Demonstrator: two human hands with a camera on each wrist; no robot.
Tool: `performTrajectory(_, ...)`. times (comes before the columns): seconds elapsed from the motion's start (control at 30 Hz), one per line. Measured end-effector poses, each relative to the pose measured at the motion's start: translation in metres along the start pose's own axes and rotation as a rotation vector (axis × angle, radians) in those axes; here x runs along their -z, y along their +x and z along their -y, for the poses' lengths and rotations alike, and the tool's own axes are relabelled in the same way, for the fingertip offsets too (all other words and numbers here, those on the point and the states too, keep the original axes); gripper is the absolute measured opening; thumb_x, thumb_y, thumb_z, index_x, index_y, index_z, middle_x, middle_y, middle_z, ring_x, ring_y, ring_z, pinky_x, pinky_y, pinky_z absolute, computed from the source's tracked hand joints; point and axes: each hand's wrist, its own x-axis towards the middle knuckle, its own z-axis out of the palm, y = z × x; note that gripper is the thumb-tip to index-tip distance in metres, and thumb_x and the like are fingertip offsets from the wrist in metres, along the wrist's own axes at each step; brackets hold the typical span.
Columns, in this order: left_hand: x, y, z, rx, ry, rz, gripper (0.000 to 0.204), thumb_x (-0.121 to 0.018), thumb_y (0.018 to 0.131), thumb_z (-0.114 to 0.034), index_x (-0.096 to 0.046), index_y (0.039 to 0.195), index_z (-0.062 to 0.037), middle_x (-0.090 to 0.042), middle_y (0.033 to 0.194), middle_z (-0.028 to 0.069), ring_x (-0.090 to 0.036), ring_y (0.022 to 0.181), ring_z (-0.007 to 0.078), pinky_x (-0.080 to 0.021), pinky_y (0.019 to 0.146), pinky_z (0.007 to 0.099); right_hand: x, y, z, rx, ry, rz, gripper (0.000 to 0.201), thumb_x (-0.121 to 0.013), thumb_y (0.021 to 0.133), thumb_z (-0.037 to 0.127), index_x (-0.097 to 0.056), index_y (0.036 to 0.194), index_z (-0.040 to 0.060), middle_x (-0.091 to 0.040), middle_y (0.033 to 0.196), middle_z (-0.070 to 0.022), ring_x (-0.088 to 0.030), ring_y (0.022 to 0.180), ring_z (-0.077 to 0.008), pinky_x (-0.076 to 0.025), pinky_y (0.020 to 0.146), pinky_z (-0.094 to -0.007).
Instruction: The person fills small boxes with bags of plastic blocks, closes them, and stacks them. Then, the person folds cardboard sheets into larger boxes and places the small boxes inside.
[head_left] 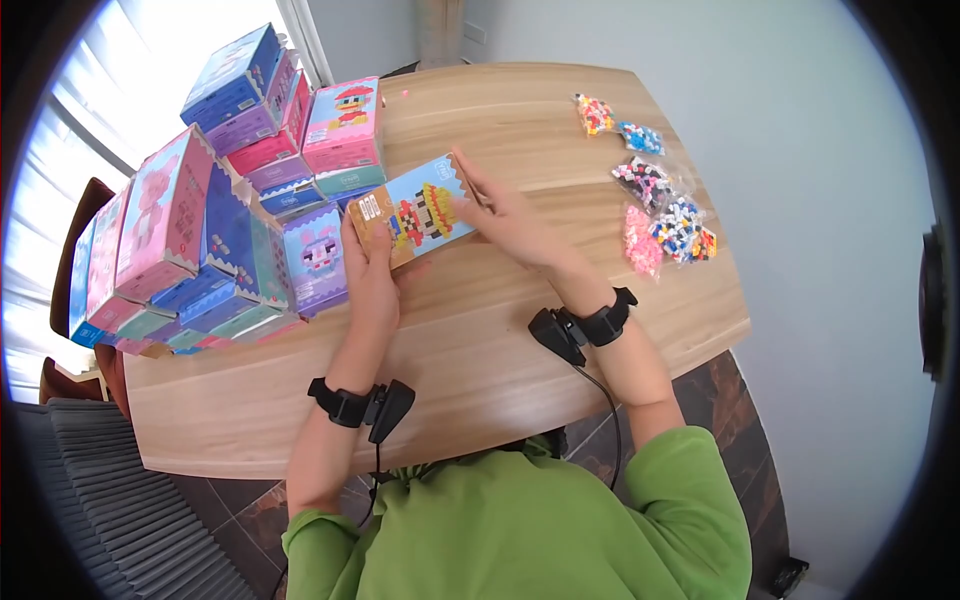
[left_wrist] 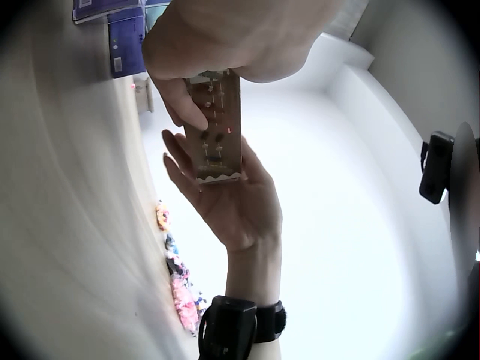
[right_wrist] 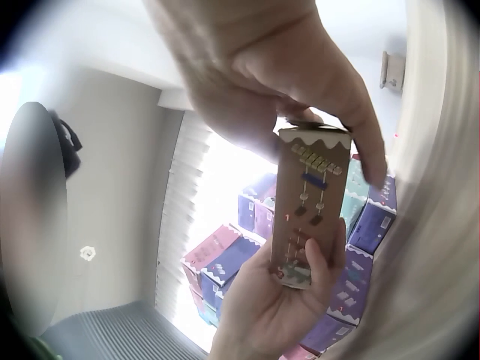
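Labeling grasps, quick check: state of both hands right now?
Left hand: closed, gripping the illustrated box.
Right hand: open, fingers extended at the box's other end.

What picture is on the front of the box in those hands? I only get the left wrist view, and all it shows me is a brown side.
Observer: On the box, the head view shows a blocky figure with yellow on its head.
Visitor: Oh, nice! And what takes up the left side, where I catch just a bit of purple?
Observer: In the head view, many more boxes are piled up there, pink, blue, purple and teal.
Visitor: What is behind them?
Observer: A bright white curtain, as the head view shows.
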Motion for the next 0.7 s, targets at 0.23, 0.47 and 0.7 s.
performTrajectory(0.23, 0.047, -0.031, -0.06, 0.214, 1.091, 0.841, 0.057, -0.054, 0.085, -0.031, -0.026, 0.128, -0.0064, -0.058, 0.085, 0.012, -0.061, 0.066, 0.0227, -0.047, 0.058, 0.0293, 0.026, 0.038, 0.01, -0.222, 0.419, -0.047, 0.029, -0.05, 0.089, 0.018, -0.056, 0.111, 0.0009, -0.062, 0.089, -0.0051, -0.059, 0.076, -0.0075, -0.049, 0.058, -0.021)
performTrajectory(0.47, 0.067, -0.026, -0.029, -0.206, 0.667, 0.185, 0.05, -0.062, 0.082, -0.027, -0.027, 0.11, -0.0048, -0.052, 0.096, 0.0154, -0.06, 0.081, 0.0219, -0.05, 0.065, 0.0295, -0.034, 0.048, -0.001, -0.141, 0.242, -0.005, 0.027, -0.048, 0.09, 0.018, -0.059, 0.109, 0.0018, -0.063, 0.087, -0.0041, -0.057, 0.073, -0.0062, -0.047, 0.052, -0.0215)
performTrajectory(0.7, 0.065, -0.023, -0.042, 0.176, -0.209, 0.164, 0.04, -0.053, 0.087, -0.024, -0.022, 0.108, -0.0114, -0.043, 0.113, 0.0136, -0.056, 0.098, 0.0252, -0.054, 0.073, 0.0351, -0.041, 0.027, 0.004, -0.186, 0.212, 0.045, 0.032, -0.041, 0.093, 0.023, -0.054, 0.115, 0.0045, -0.061, 0.091, -0.0019, -0.056, 0.078, -0.0044, -0.048, 0.055, -0.0204)
